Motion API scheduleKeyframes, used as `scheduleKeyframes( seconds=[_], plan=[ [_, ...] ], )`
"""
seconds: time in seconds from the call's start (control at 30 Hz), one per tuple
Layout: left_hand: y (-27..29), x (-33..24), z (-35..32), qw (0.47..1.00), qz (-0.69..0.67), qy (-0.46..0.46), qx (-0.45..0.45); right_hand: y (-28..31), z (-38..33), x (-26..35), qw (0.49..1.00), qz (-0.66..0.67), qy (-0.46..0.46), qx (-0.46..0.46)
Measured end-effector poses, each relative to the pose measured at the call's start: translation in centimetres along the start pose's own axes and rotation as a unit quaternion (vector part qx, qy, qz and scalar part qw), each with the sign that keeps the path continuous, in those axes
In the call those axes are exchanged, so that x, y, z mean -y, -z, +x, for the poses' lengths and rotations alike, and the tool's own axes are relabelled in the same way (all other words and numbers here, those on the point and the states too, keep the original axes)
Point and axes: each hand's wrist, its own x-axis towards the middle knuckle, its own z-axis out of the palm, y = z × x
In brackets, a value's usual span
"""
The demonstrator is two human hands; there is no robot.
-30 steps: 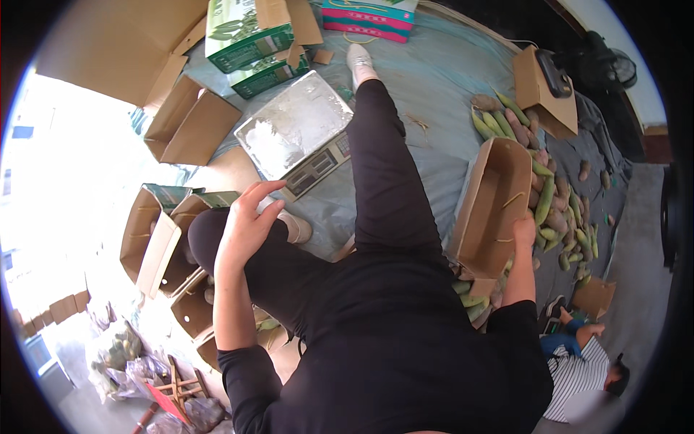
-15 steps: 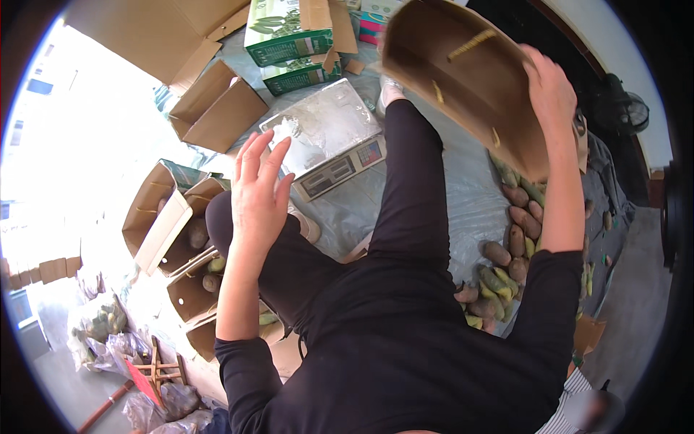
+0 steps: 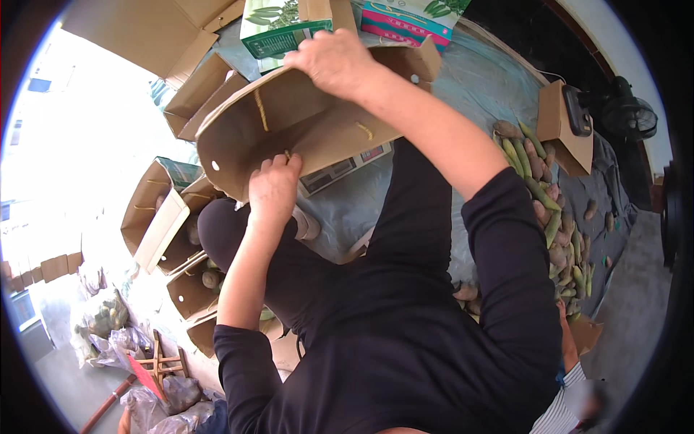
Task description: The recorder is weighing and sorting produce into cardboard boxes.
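An open cardboard box [image 3: 318, 119] with yellow rope loops on its inner walls is tilted toward me above the digital scale [image 3: 347, 171]. My right hand [image 3: 331, 64] reaches across and is closed over the box's far edge. At the near edge, my left hand [image 3: 273, 184] has its fingers curled over the rim beside a bit of yellow rope. No produce shows in the visible part of the box. It hides most of the scale; only the display and keypad side stays in sight between my legs.
Opened cardboard boxes [image 3: 155, 217] holding produce line my left. Brown tubers and long green vegetables [image 3: 542, 192] lie piled at right, near a carton [image 3: 567, 134] and a black fan [image 3: 627, 108]. Green printed cartons [image 3: 285, 32] stand ahead. A person's striped sleeve [image 3: 562, 405] shows lower right.
The box has moved from the right to above the scale, carried by my right hand. My left hand, raised and open before, now grips its near edge.
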Motion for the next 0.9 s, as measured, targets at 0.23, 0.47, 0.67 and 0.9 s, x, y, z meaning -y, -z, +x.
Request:
scheduleKeyframes(
  seconds=[0.23, 0.47, 0.67, 0.9],
  plan=[
    [-2.0, 2.2, 1.2, 0.994, -0.097, 0.050, 0.015, -1.7, -1.5, -0.6, 0.996, 0.054, -0.059, -0.028],
    [-2.9, 2.4, 2.5, 0.970, -0.189, 0.110, 0.109, -0.8, -8.2, -5.1, 0.982, 0.135, -0.123, -0.056],
    [-3.7, 3.2, 5.0, 0.975, -0.184, 0.086, 0.094, -0.7, -13.5, -7.6, 0.939, 0.251, -0.229, -0.049],
    [-3.6, 3.5, 6.5, 0.971, -0.192, 0.079, 0.123, -2.2, -18.5, -8.2, 0.885, 0.308, -0.349, -0.020]
  ],
)
